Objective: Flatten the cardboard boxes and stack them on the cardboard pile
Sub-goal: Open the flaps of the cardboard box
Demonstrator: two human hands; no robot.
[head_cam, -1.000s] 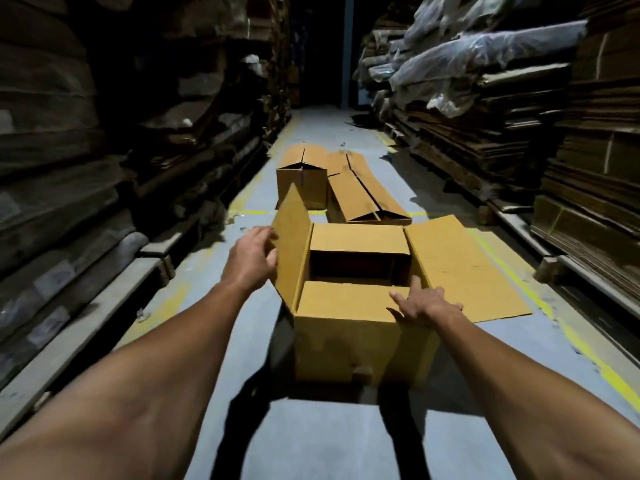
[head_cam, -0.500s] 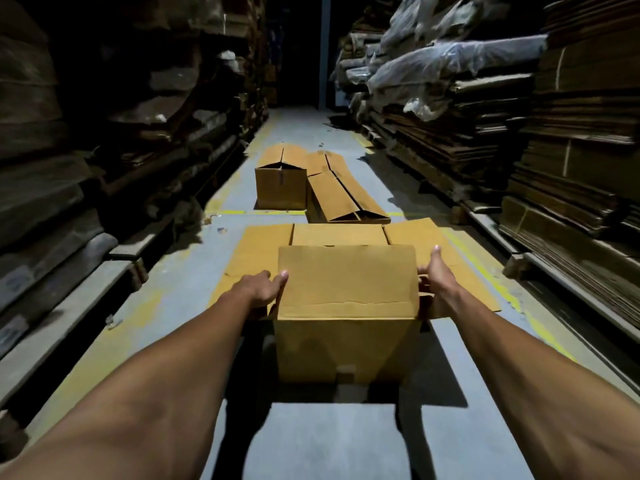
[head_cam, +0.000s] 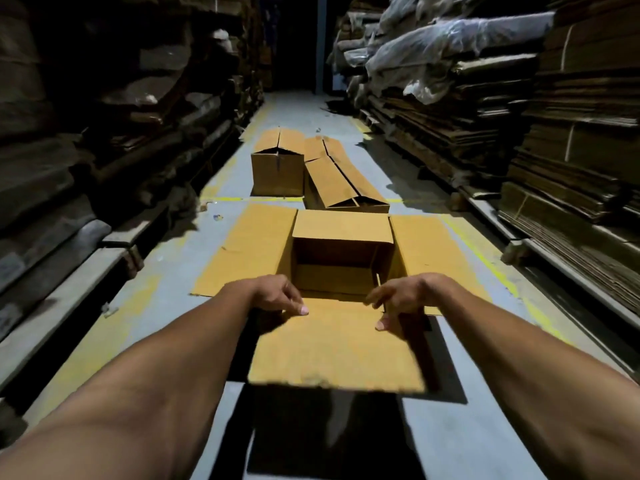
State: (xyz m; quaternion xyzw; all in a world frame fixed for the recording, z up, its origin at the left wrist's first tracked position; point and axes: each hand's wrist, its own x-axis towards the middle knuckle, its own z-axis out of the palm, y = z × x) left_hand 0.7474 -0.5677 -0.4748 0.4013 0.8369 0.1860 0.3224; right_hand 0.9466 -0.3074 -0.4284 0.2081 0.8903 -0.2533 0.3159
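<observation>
Here the open cardboard box (head_cam: pixel 341 261) stands on the grey floor (head_cam: pixel 180 271) in the middle of the aisle, all four top flaps spread outward: the near flap (head_cam: pixel 336 351) juts toward the camera, the far flap (head_cam: pixel 341 225) folds away, and the left flap (head_cam: pixel 249 251) and right flap (head_cam: pixel 436 251) lie out flat to either side. The left hand (head_cam: pixel 277 294) pinches the near flap at its left corner by the fold, thumb on top and fingers curled over the edge. The right hand (head_cam: pixel 398 299) has the same grip at the right corner, thumb pressed on the flap's upper face. Beyond it, past a yellow floor line (head_cam: pixel 225 199), an upright box (head_cam: pixel 277 168) with its flaps nearly closed stands just beside a collapsed box (head_cam: pixel 343 178) lying on the floor. Stacks of flattened cardboard (head_cam: pixel 571 133) line the right side of the aisle, some under clear plastic sheeting (head_cam: pixel 433 46), and darker cardboard piles (head_cam: pixel 86 133) fill the left.
</observation>
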